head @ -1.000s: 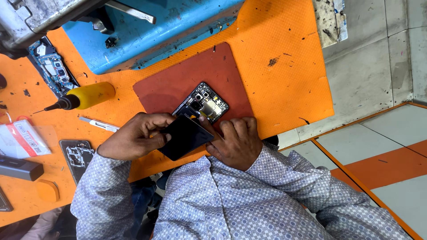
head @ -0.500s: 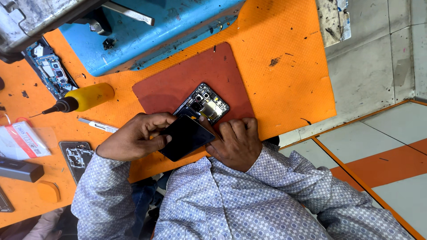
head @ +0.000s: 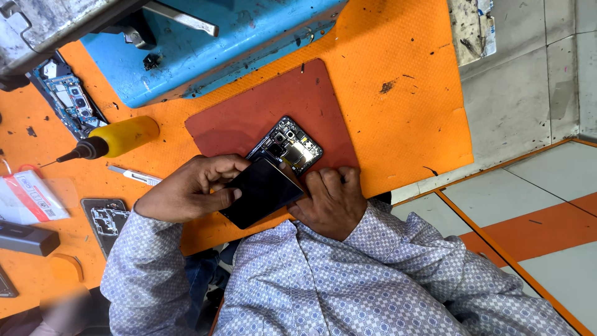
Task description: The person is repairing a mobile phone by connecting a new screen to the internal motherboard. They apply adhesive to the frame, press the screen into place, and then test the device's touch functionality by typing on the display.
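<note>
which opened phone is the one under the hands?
The opened phone on the red-brown mat, circuitry exposed, with a dark panel held over it by left hand and right hand. The other opened phone lies untouched by the blue machine.

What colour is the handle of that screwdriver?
Yellow: the screwdriver handle shows best in the head view.

Orange bench mat (head: 410,124) under red-brown pad (head: 261,112), yellow-handled screwdriver (head: 112,140).
</note>
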